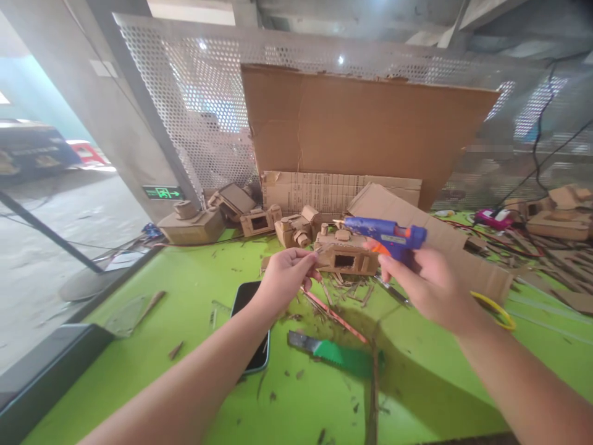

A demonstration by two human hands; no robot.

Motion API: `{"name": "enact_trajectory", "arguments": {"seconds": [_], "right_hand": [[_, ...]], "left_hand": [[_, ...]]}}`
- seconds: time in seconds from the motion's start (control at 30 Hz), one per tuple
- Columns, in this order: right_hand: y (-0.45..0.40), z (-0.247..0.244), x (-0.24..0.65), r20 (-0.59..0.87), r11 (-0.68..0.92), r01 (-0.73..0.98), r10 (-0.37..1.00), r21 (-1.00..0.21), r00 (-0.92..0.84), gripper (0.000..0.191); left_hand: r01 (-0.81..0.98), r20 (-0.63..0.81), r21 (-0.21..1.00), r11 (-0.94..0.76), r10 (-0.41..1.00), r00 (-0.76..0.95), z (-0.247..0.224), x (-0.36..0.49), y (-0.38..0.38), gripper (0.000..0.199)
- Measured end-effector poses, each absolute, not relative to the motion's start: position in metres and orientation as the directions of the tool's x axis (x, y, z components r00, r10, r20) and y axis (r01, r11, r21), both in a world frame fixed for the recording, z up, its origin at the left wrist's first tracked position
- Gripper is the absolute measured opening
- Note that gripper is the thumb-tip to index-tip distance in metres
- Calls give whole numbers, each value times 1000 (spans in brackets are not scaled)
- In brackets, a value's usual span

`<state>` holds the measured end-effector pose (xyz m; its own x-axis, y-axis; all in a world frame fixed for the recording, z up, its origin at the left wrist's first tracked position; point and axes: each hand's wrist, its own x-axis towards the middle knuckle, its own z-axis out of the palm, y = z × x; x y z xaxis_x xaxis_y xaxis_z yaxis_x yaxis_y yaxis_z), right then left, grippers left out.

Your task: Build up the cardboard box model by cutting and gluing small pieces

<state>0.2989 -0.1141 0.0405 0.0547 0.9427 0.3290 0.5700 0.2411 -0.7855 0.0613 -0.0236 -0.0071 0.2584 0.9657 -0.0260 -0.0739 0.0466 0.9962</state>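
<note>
My right hand (428,281) is wrapped round the grip of a blue hot glue gun (382,232) with an orange trigger, its nozzle pointing left. With fingertips pinched together, my left hand (291,272) hovers above the table; what lies between them is too small to make out. Just behind both hands stands a cardboard camera model (347,256) with a dark rectangular window. Below them a green-handled utility knife (333,352) lies on the green table. A phone (259,358) is partly covered by my left forearm.
More cardboard models (259,222) stand along the back, before a large cardboard sheet (361,123). A cut cardboard panel (430,235) leans behind the glue gun. Scraps and an orange-pink stick (336,316) litter the table (185,395). A yellow ring (495,309) lies at right.
</note>
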Motion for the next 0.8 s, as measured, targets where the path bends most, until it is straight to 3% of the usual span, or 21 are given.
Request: {"name": "enact_trajectory", "arguments": {"seconds": [0.17, 0.27, 0.53, 0.8], "right_hand": [[-72, 25, 277, 312, 308, 226, 950, -924, -20, 37], [-74, 5, 279, 292, 293, 158, 956, -943, -26, 37], [-88, -6, 288, 258, 256, 359, 965, -898, -43, 43], [-87, -8, 287, 358, 338, 630, 928, -699, -101, 38]], "left_hand": [[-160, -35, 985, 63, 984, 173, -9, 56, -13, 22], [-189, -50, 979, 77, 989, 142, -9, 56, -13, 25], [-218, -56, 972, 89, 987, 154, -4, 60, -22, 21], [-82, 63, 995, -51, 987, 149, 1, 58, -27, 23]]}}
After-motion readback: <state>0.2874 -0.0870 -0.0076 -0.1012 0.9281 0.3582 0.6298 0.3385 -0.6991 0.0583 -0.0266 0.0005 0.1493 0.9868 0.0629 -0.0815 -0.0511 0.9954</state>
